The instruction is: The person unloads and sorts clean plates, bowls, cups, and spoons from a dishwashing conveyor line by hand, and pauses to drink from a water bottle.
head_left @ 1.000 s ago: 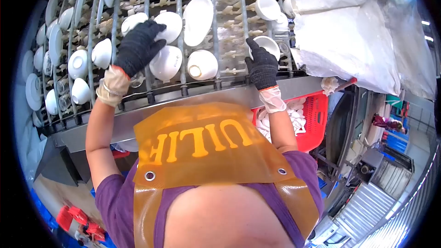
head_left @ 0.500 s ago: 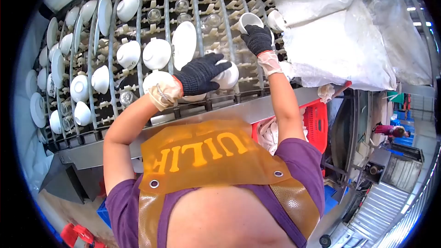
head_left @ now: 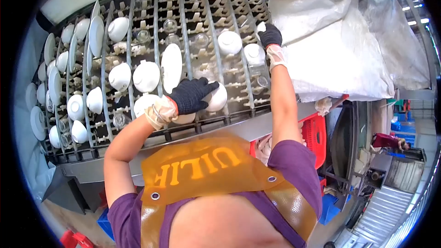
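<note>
My left hand (head_left: 192, 95), in a black knit glove, has its fingers over the upper edge of an upturned white bowl (head_left: 217, 98) and its thumb lower down, round the bowl's left side. The bowl sits on the slatted rack conveyor (head_left: 236, 79) near its front edge. Farther out on the right, my gloved right hand (head_left: 270, 36) is closed on a small white bowl (head_left: 261, 28), which the glove partly covers. Two more upturned bowls, one (head_left: 229, 42) left of that hand and one (head_left: 254, 54) just below it, rest between the rails.
White plates (head_left: 172, 68), bowls (head_left: 146, 76) and clear glasses (head_left: 170, 25) stand along the rack to the left. Plastic sheeting (head_left: 326, 41) covers the right end. A red basket (head_left: 317, 140) with white dishware stands below the metal edge. Another person (head_left: 388, 142) is far right.
My right hand has moved right, from a bowl seen from inside to a bowl by the sheeting. An upturned bowl now shows left of it. My left hand stays at its bowl.
</note>
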The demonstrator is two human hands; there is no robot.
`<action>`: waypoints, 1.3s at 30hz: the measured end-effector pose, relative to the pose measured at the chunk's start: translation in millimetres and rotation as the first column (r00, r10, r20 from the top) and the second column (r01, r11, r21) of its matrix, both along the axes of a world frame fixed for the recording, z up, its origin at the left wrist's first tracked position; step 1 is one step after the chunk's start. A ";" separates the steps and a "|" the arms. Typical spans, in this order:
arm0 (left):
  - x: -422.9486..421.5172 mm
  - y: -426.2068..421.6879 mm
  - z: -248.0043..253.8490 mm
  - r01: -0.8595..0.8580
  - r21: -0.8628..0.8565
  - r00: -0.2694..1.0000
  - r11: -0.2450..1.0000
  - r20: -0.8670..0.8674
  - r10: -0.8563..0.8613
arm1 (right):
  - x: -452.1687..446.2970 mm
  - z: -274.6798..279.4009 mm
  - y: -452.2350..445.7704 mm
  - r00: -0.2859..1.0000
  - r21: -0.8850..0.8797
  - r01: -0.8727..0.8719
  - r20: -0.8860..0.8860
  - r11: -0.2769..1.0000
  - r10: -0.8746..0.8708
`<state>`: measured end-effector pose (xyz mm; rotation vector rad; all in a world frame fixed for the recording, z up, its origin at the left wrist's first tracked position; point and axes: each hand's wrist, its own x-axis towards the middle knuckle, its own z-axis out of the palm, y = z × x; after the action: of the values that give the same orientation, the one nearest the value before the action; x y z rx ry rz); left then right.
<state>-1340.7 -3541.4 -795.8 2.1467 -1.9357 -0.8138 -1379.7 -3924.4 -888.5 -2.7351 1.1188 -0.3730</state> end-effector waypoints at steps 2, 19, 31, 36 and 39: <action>-0.7 -1.8 0.6 0.003 -0.018 0.999 1.000 0.036 -0.002 | 6.7 24.7 6.0 0.934 0.094 -0.219 0.310 0.971 0.181; -2.7 -9.7 5.9 -0.046 0.114 0.999 0.992 0.030 0.042 | -110.2 31.7 121.6 0.836 -0.171 -0.516 -0.313 0.839 0.451; -5.9 -10.2 11.4 -0.020 0.062 0.997 0.998 0.077 0.015 | -153.0 34.1 192.0 0.832 0.215 -0.382 0.504 0.899 0.233; -8.1 -18.6 20.3 -0.054 0.166 0.997 0.985 0.064 0.043 | -237.6 46.6 99.9 0.991 -0.012 -0.126 -0.046 0.992 0.125; -6.1 -22.5 20.0 -0.007 0.196 0.997 0.981 0.076 -0.008 | -267.3 43.6 64.0 0.974 0.196 -0.081 -0.192 0.977 0.120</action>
<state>-1346.8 -3563.9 -775.9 2.3198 -1.9663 -0.9741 -1647.0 -3860.4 -845.0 -2.6932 0.9964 0.0264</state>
